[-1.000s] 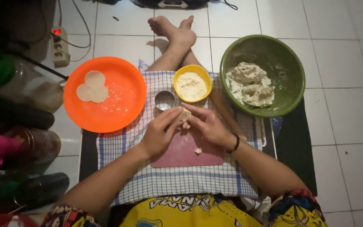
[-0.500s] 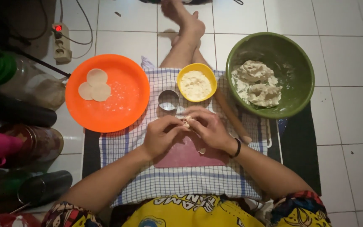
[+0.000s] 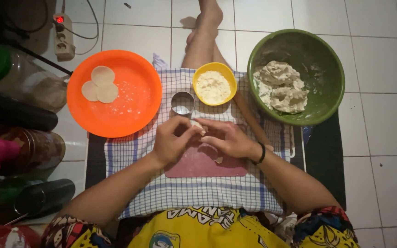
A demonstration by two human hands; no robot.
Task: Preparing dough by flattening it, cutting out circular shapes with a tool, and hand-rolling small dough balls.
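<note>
My left hand point(image 3: 171, 140) and my right hand point(image 3: 226, 137) meet over a pink board point(image 3: 205, 166) on a checked cloth point(image 3: 194, 193). Together they pinch a small piece of pale dough point(image 3: 199, 126) between the fingertips. Just beyond the hands stands a round metal cutter point(image 3: 183, 103). A small yellow bowl of flour point(image 3: 214, 83) sits behind it. A wooden rolling pin point(image 3: 250, 117) lies to the right of my right hand, partly hidden by it.
An orange plate point(image 3: 125, 108) with three flat dough rounds point(image 3: 100, 85) lies at the left. A green bowl point(image 3: 325, 92) of dough lump point(image 3: 281, 86) stands at the right. Bottles and jars point(image 3: 19, 115) crowd the left edge. A power strip point(image 3: 63, 31) lies on the tiled floor.
The view has shifted a little, so everything sits lower in frame. My hands stay together on the dough over the board, fingers working it slightly.
</note>
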